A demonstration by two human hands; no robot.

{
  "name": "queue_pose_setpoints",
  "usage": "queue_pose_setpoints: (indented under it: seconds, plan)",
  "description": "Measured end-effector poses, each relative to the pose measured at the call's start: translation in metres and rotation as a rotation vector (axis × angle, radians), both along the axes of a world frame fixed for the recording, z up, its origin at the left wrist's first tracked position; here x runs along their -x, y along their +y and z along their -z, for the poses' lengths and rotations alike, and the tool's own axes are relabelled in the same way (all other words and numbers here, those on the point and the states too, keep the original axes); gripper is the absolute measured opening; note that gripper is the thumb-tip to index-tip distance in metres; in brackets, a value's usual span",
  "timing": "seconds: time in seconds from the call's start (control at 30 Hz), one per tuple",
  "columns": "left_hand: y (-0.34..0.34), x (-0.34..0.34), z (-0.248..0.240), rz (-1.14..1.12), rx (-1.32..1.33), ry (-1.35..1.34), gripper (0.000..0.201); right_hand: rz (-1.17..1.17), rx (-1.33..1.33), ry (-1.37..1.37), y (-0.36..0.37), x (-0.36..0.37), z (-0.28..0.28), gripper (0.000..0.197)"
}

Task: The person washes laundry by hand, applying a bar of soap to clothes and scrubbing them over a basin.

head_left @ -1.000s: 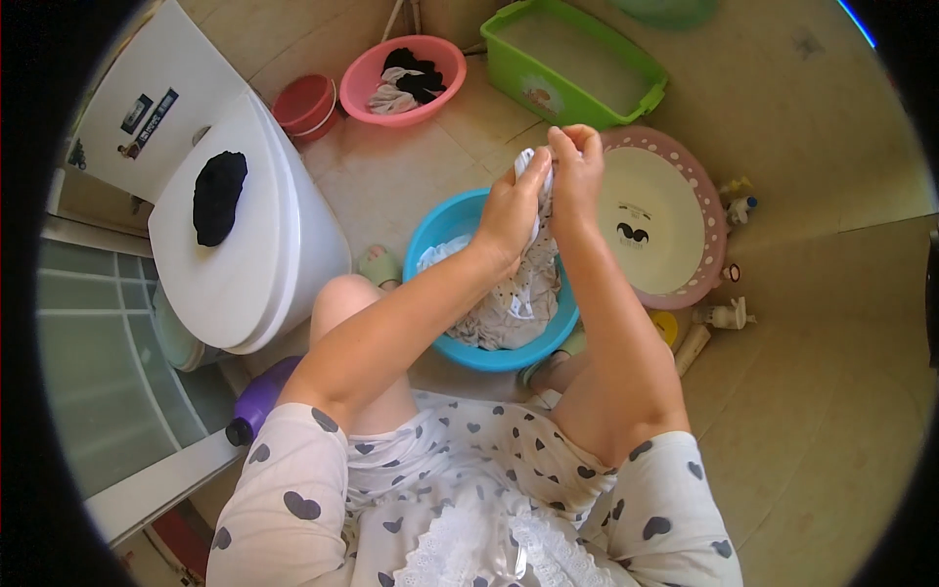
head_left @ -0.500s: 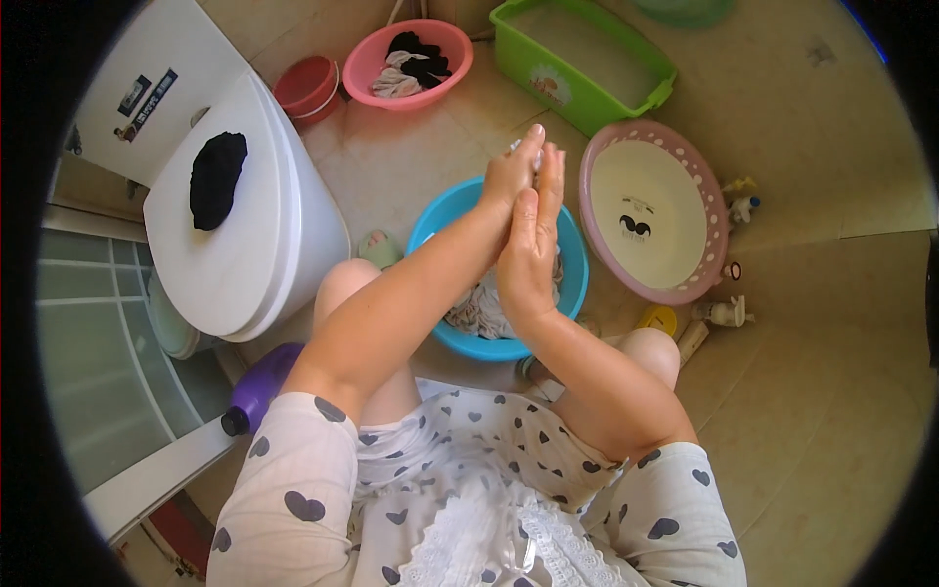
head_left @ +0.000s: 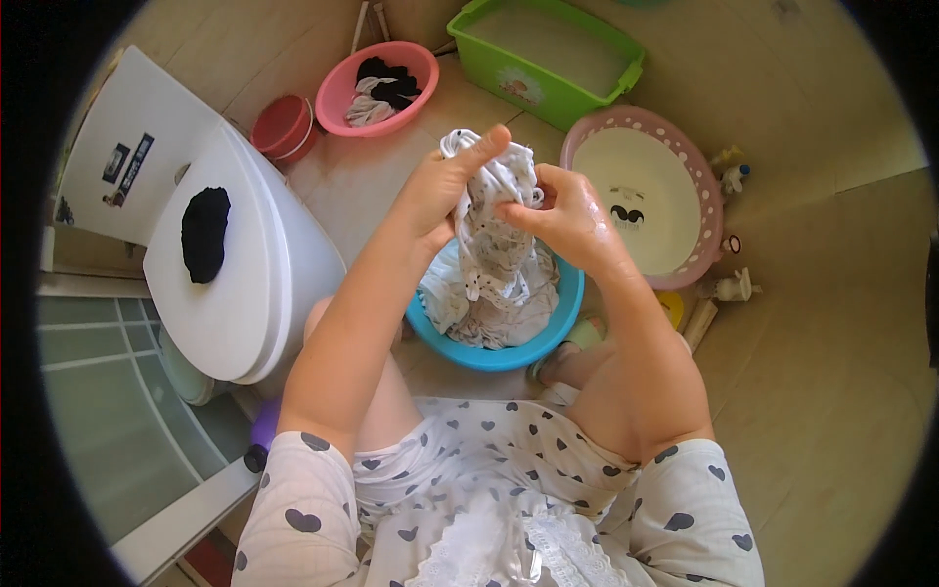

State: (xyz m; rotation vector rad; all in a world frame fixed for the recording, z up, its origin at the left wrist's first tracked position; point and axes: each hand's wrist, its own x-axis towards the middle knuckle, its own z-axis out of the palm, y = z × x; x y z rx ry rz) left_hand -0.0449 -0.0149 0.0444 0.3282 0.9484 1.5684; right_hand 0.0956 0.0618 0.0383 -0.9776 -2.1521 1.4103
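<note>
Above the blue basin (head_left: 494, 357), both hands hold a wet white garment (head_left: 494, 230) with small dark spots. My left hand (head_left: 438, 194) grips its left side, thumb raised over the upper edge. My right hand (head_left: 579, 220) pinches the garment's right side between thumb and fingers, with some foam on the back of the hand. The cloth hangs in folds down toward the basin. Inside the basin lie more pale, crumpled clothes (head_left: 504, 328). Which garment this is, I cannot tell.
Right of the basin stands a pink-rimmed basin (head_left: 706, 230), beyond it a green tub (head_left: 611, 98) of cloudy water. A pink basin (head_left: 337, 122) of black and white clothes and a red bucket (head_left: 286, 127) are far left. Black cloth (head_left: 205, 235) lies on the toilet lid (head_left: 245, 313).
My hands were pressed together above the blue basin; now they are apart, with the spotted garment held between them. The view has shifted slightly.
</note>
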Motion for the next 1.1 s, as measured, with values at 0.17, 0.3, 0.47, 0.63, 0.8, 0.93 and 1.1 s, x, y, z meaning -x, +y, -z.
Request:
queue_pose_setpoints:
  seconds: [0.17,0.3,0.47,0.63,0.8,0.93,1.1]
  plan:
    - [-0.004,0.012,-0.008,0.021,0.012,0.023,0.016,-0.176,-0.147,-0.159,0.016,-0.012,-0.004,0.028]
    - [-0.005,0.017,-0.019,0.082,-0.04,0.003,0.009,-0.091,0.003,0.282,0.009,-0.002,0.021,0.029]
    - [-0.012,0.033,-0.024,-0.016,-0.028,0.046,0.003,-0.316,0.445,0.083,0.018,-0.008,0.002,0.024]
    - [-0.013,0.051,-0.02,0.041,-0.088,0.062,0.016,-0.312,0.83,0.335,0.014,-0.007,-0.001,0.021]
    - [-0.019,0.05,-0.025,0.081,-0.053,0.221,0.035,-0.235,1.04,0.387,0.019,-0.007,-0.005,0.017]
    - [-0.016,0.045,-0.027,0.126,0.018,0.297,0.034,-0.261,0.777,0.339,0.02,-0.004,0.004,0.015]
    - [-0.014,0.048,-0.02,0.168,0.067,0.289,0.026,-0.228,0.695,0.349,0.017,-0.003,0.004,0.021]
